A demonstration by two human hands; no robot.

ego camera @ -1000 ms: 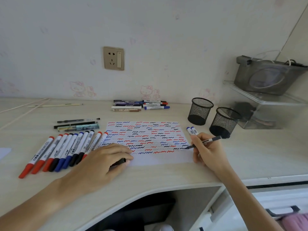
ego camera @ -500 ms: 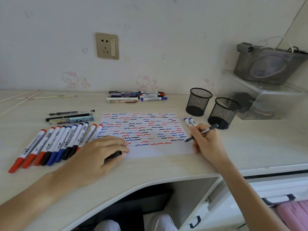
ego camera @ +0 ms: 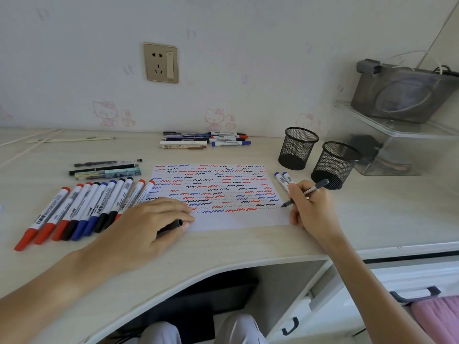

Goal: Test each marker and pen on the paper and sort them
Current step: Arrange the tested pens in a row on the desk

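Note:
A white paper [ego camera: 238, 220] covered with red, blue and black squiggles lies on the desk. My right hand [ego camera: 311, 209] grips a grey pen [ego camera: 309, 192] with its tip touching the paper's right edge. My left hand [ego camera: 146, 228] rests on the paper's lower left corner and holds a black pen cap [ego camera: 171, 225] under its fingers. Several whiteboard markers [ego camera: 82, 207] lie in a row at the left. Two blue-capped markers [ego camera: 283, 180] lie beside my right hand.
Two black mesh pen cups [ego camera: 298, 148] [ego camera: 334, 165] stand at the right. More pens and markers [ego camera: 206, 140] lie by the wall, and a few pens [ego camera: 106, 168] above the marker row. A clear shelf with a grey bin [ego camera: 402, 95] sits far right.
The pen tip has come down from just off the paper's right edge to touch it. My left hand stays on the corner with the cap.

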